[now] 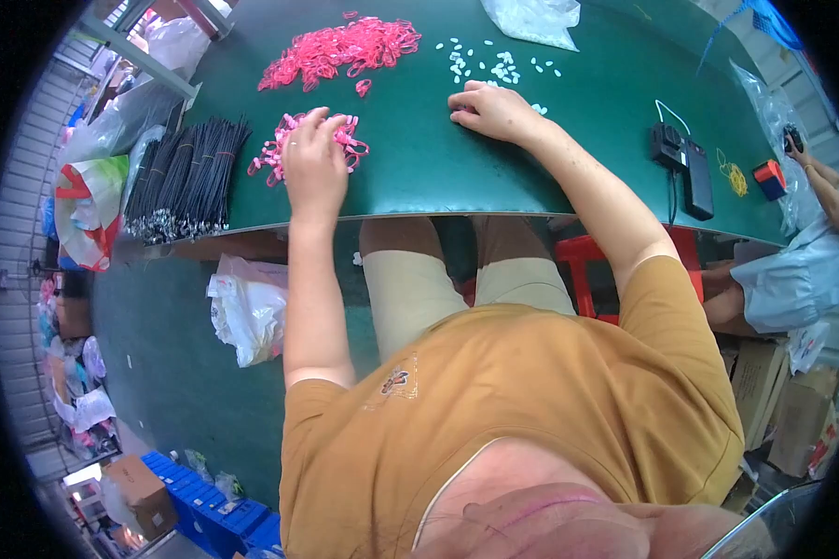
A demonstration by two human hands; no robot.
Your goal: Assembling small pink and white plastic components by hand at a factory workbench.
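Note:
My left hand (315,168) lies over a small pile of pink loops with white pieces on them (272,154), its fingers apart and slightly bent. Farther back spreads a larger heap of plain pink loops (345,51), with one small pink loop (363,88) lying just in front of it. Over the middle of the green table (410,168), my right hand (496,112) is closed, thumb and fingers drawn together; whatever they may hold is too small to make out. Beyond that hand lie scattered small white oval pieces (504,71), a few partly hidden by it.
Bundles of black cables (191,172) lie at the table's left edge. To the right are a black device with a cord (685,163), yellow bands (735,177) and an orange-and-black object (770,179). A clear plastic bag (536,20) lies at the back. Another person (806,252) sits at far right.

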